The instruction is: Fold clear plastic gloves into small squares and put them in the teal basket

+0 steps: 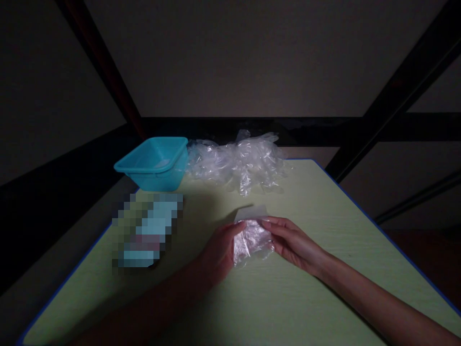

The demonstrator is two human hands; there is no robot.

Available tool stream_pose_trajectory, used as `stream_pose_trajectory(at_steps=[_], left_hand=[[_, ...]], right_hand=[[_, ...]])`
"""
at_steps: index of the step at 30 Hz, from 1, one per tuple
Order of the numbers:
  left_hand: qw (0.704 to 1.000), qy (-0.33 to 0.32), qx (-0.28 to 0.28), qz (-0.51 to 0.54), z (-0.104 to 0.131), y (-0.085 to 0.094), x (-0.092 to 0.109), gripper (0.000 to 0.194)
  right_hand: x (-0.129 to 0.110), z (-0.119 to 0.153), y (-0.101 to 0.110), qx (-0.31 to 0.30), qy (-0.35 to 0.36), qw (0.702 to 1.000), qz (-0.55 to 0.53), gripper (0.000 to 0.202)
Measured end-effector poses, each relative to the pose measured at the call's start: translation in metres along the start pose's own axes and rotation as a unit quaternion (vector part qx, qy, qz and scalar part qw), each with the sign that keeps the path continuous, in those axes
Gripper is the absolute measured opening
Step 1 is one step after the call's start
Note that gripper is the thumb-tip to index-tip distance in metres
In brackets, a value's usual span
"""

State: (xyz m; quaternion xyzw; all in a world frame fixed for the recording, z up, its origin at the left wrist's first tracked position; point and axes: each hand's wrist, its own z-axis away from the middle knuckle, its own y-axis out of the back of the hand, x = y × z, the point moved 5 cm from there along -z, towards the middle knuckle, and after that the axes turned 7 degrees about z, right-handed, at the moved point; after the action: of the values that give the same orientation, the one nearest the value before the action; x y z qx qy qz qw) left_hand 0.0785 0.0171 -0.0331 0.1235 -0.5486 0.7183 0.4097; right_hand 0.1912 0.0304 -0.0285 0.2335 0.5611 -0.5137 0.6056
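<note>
The person's two hands meet over the near middle of the pale green worktop [281,307], both gripping one packet of crumpled clear plastic film [252,240]. The left hand [220,246] has its thumb pressed on the packet's left edge, fingers curled behind; the right hand [291,240] pinches the upper right corner between thumb and fingers. A flat, whitish sheet [252,212] sticks out beyond the packet's far edge. Farther back lies a loose heap of clear plastic [241,161], just beside a turquoise plastic basin [158,180] on its left. Nearer, left of the hands, a pixelated object [154,230] cannot be identified.
</note>
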Motion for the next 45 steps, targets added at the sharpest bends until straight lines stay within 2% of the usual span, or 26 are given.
stream_pose_trajectory(at_steps=[9, 15, 18, 22, 28, 33, 35, 42, 45], left_hand=[[0.998, -0.038, 0.045, -0.008, 0.000, 0.006, 0.002, 0.023], [0.997, -0.051, 0.037, -0.034, 0.002, 0.003, 0.007, 0.029], [0.996, -0.062, 0.012, -0.065, 0.003, 0.002, 0.012, 0.029], [0.990, -0.094, -0.004, -0.108, 0.003, 0.006, 0.019, 0.024], [0.980, -0.131, 0.037, -0.144, 0.001, 0.012, 0.026, 0.014], [0.973, -0.132, 0.075, -0.174, 0.001, 0.014, 0.028, 0.006], [0.973, -0.129, 0.083, -0.170, 0.002, 0.015, 0.027, 0.006], [0.987, -0.118, 0.042, -0.105, 0.002, 0.010, 0.023, 0.016], [0.987, -0.129, 0.051, -0.078, 0.001, 0.011, 0.024, 0.017]], right_hand=[[-0.005, 0.001, 0.006, 0.086, 0.038, 0.996, 0.005, 0.021], [-0.008, 0.000, 0.013, 0.127, 0.057, 0.990, 0.020, 0.025], [-0.009, 0.000, 0.016, 0.141, 0.054, 0.988, 0.020, 0.025], [-0.011, 0.001, 0.017, 0.140, 0.056, 0.988, 0.011, 0.024], [-0.013, 0.001, 0.018, 0.139, 0.060, 0.988, 0.028, 0.025], [-0.012, 0.002, 0.017, 0.139, 0.053, 0.988, 0.043, 0.023], [-0.012, 0.003, 0.017, 0.138, 0.051, 0.988, 0.046, 0.021], [-0.014, 0.004, 0.017, 0.133, 0.067, 0.987, 0.066, 0.023], [-0.015, 0.005, 0.017, 0.138, 0.076, 0.986, 0.062, 0.024]])
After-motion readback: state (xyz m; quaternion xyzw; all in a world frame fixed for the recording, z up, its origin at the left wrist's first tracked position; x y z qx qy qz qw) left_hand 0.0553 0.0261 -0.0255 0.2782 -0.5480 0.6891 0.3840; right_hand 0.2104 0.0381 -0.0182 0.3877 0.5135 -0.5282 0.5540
